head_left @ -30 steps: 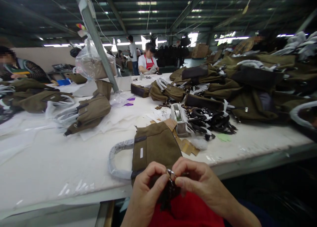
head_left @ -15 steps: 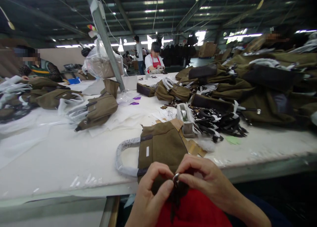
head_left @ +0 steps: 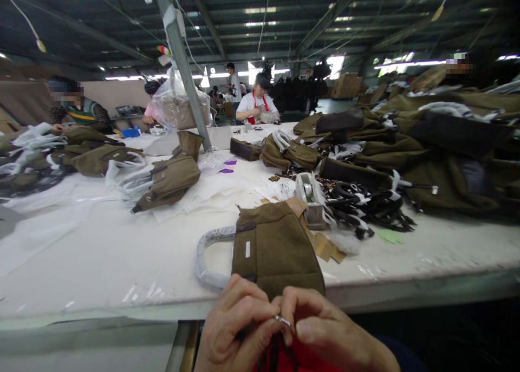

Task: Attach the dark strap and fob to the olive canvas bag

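My left hand (head_left: 239, 323) and my right hand (head_left: 325, 326) meet low in the view, in front of the table edge. Both are closed, fingertips pinched around a small silver metal ring or clasp (head_left: 284, 322). A dark strap or cord (head_left: 274, 353) hangs below it; whether the two are joined is hard to make out. Just beyond my hands an olive fabric handbag (head_left: 280, 247) lies flat on the table. Its handle (head_left: 207, 258), wrapped in pale material, points left, and a small white label (head_left: 247, 249) shows on its side. My fingers cover its near corner.
Black straps (head_left: 365, 204) lie in a heap beside a tape roll in a holder (head_left: 311, 196). Olive bags (head_left: 439, 150) are piled high at right, others (head_left: 170, 180) lie at left. A metal post (head_left: 182, 69) rises from the white table (head_left: 122, 258). Co-workers sit across.
My hands have moved lower and closer together, and the metal piece has come down with them, away from the bag. More of the bag's near side shows. The camera view has shifted slightly.
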`<state>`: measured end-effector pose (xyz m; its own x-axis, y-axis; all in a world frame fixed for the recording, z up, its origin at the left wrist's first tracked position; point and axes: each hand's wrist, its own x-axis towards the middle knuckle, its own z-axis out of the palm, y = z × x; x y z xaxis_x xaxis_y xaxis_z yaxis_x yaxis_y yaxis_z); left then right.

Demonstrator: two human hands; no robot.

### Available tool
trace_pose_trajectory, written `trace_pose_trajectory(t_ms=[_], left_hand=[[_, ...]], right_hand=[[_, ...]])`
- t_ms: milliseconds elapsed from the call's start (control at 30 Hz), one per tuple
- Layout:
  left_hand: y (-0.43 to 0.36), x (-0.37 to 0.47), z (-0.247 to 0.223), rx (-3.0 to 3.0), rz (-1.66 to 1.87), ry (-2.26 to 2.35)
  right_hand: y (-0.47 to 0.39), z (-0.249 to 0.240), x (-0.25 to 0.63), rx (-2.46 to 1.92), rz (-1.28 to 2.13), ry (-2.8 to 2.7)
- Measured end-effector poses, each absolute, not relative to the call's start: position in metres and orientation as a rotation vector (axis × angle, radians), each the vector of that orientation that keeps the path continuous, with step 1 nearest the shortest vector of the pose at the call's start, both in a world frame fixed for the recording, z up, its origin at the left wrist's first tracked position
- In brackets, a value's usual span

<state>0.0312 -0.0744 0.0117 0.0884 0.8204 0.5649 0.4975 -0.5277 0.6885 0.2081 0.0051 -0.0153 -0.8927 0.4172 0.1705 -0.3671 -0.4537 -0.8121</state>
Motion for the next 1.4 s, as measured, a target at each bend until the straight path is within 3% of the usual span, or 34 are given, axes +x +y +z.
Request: trace_pose_trajectory(t_ms=[233, 367, 533, 633, 867, 1100, 1400], left_hand=[[-0.08, 0.019, 0.019, 2.012, 1.364, 1.31], [-0.081, 0.021, 0.018, 1.544, 1.283, 1.357], [-0.077, 0.028, 0.003, 0.965, 0.969, 1.259], [-0.076, 0.032, -0.005, 0.839, 0.949, 1.249], [-0.051, 0.022, 0.0, 0.927, 1.185, 1.32], [0.042, -0.042, -0.034, 1.44, 1.283, 1.849], [0.059, -0.091, -0.068, 1.692, 0.865, 1.961]], right_hand=[[0.0, -0.018, 0.201, -0.214, 2.408, -1.311], [0.01, 0.003, 0.204, -0.38, 2.249, -1.618], [0.011, 0.031, 0.2, -0.497, 1.737, -2.252], [0.009, 0.034, 0.199, -0.455, 1.302, -2.501], [0.032, 0.022, 0.175, -0.338, 0.631, -2.491], [0.115, -0.001, 0.101, -0.744, 0.537, -2.585], [0.142, -0.045, 0.077, -0.859, 0.379, -2.691]])
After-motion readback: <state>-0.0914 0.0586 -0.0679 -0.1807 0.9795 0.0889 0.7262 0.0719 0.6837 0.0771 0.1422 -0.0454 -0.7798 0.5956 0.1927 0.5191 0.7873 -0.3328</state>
